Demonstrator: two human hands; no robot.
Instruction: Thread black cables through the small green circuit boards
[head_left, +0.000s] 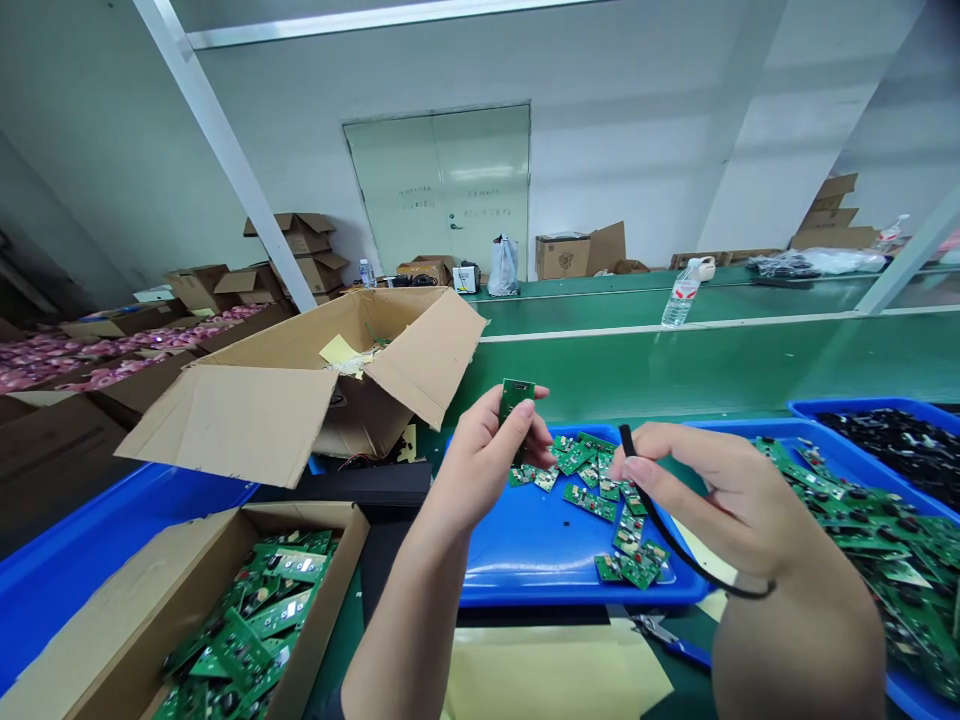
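My left hand (491, 440) is closed on a small green circuit board (514, 395), held upright between thumb and fingers above a blue tray (517, 550). Several small circuit boards (589, 500) lie loose in that tray. To the right, my right hand (705, 480) pinches a thin black flexible strip (667, 535) between thumb and index finger. One end pokes up past the fingertips, and the rest curves down below the hand towards the wrist. The strip and the held board are apart.
An open carton of boards (247, 640) stands at front left, with a larger open cardboard box (300, 400) behind. At right, a blue tray (720, 428) holds heaped boards; another (817, 405) holds black parts. Pliers (671, 640) lie beside yellow paper (555, 670). A water bottle (682, 295) stands farther back.
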